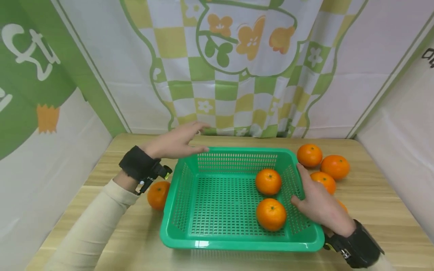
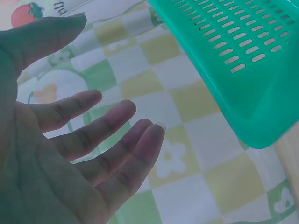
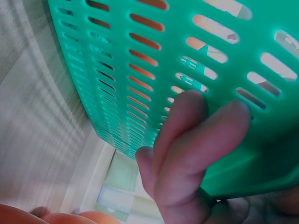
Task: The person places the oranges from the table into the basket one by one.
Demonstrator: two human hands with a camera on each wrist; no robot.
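A green perforated plastic basket (image 1: 234, 203) holds two oranges, one orange (image 1: 268, 181) behind the other orange (image 1: 271, 214), near its right wall. My right hand (image 1: 320, 201) grips the basket's right rim, thumb on the inner side. In the right wrist view, the fingers (image 3: 187, 154) bend against the slotted outer wall. My left hand (image 1: 178, 142) hovers by the back left corner, holding nothing. Its fingers (image 2: 117, 158) are spread and loosely bent, apart from the basket wall (image 2: 224, 70) in the left wrist view.
Outside the basket, one orange (image 1: 158, 195) sits by its left wall. Several more, including an orange (image 1: 335, 167) and another orange (image 1: 309, 155), lie at the right, some partly behind my right hand. A checked curtain (image 1: 234, 94) hangs behind the wooden table (image 1: 379, 195).
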